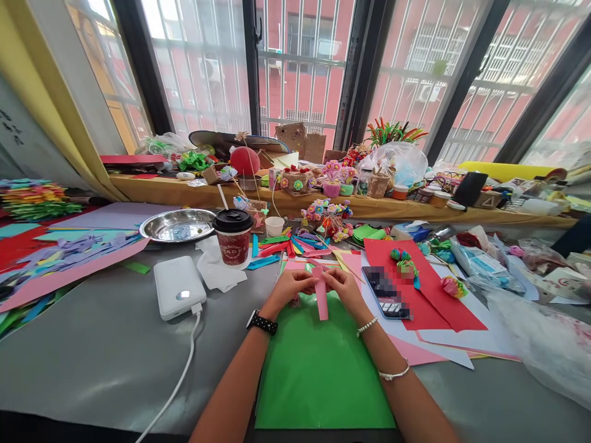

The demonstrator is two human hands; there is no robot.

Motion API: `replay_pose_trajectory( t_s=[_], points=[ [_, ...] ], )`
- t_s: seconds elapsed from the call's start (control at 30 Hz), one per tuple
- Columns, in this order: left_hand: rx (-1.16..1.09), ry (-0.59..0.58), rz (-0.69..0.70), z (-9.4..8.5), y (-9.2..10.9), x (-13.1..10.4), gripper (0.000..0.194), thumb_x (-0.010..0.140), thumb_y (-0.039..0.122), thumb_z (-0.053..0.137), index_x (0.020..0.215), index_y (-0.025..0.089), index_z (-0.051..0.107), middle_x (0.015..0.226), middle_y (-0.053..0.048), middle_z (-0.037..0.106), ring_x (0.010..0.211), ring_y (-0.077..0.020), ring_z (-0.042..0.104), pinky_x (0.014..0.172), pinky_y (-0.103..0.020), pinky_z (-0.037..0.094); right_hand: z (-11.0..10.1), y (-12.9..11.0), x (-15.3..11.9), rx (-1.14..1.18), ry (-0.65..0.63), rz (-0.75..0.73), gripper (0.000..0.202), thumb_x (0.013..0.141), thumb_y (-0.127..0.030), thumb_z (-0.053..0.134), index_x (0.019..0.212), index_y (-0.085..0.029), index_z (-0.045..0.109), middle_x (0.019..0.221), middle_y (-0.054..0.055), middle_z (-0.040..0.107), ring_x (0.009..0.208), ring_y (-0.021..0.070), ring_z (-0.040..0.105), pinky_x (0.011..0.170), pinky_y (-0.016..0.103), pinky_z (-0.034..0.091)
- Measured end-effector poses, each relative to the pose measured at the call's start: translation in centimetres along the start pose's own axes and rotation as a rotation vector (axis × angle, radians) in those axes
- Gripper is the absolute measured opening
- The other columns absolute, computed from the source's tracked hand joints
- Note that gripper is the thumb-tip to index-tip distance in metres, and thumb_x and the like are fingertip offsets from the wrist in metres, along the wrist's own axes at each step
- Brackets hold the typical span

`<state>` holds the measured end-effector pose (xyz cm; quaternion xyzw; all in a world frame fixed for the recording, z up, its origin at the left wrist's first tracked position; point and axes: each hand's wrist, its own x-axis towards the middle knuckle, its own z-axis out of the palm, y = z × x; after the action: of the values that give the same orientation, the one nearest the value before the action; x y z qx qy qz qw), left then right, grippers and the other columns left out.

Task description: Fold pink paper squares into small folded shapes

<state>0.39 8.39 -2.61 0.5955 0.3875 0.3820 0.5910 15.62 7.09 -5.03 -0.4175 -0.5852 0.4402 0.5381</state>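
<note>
Between my two hands hangs a pink paper strip (322, 300), upright above the far part of a green sheet (323, 375). My left hand (294, 288) pinches its upper left edge between thumb and fingers. On the other side, my right hand (342, 286) holds the upper right edge in a similar pinch. The lower end of the strip dangles free. Behind the hands lie folded paper strips (277, 246) in red, blue and other colours.
Left of the hands are a white power bank (179, 288) with a cable, a lidded cup (233, 239) and a metal tray (178, 226). At the right, a phone (385, 292) lies beside red paper (438, 307). Crafts line the window ledge (184, 191).
</note>
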Motion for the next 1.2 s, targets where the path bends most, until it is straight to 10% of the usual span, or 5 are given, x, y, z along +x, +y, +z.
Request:
replay_pose_trajectory(
  t_s=[1.2],
  points=[
    [0.088, -0.090, 0.039, 0.10, -0.68, 0.05, 0.030, 0.057, 0.038, 0.063, 0.069, 0.011, 0.062, 0.059, -0.001, 0.060, 0.054, -0.0110, 0.053, 0.056, -0.023, 0.044, 0.33, -0.33, -0.22, -0.005, 0.052, -0.082, 0.019, 0.067, -0.034, 0.057, 0.064, -0.016, 0.051, 0.062, -0.002, 0.048, 0.058, 0.0107, 0.045, 0.052, 0.022, 0.038]
  ],
)
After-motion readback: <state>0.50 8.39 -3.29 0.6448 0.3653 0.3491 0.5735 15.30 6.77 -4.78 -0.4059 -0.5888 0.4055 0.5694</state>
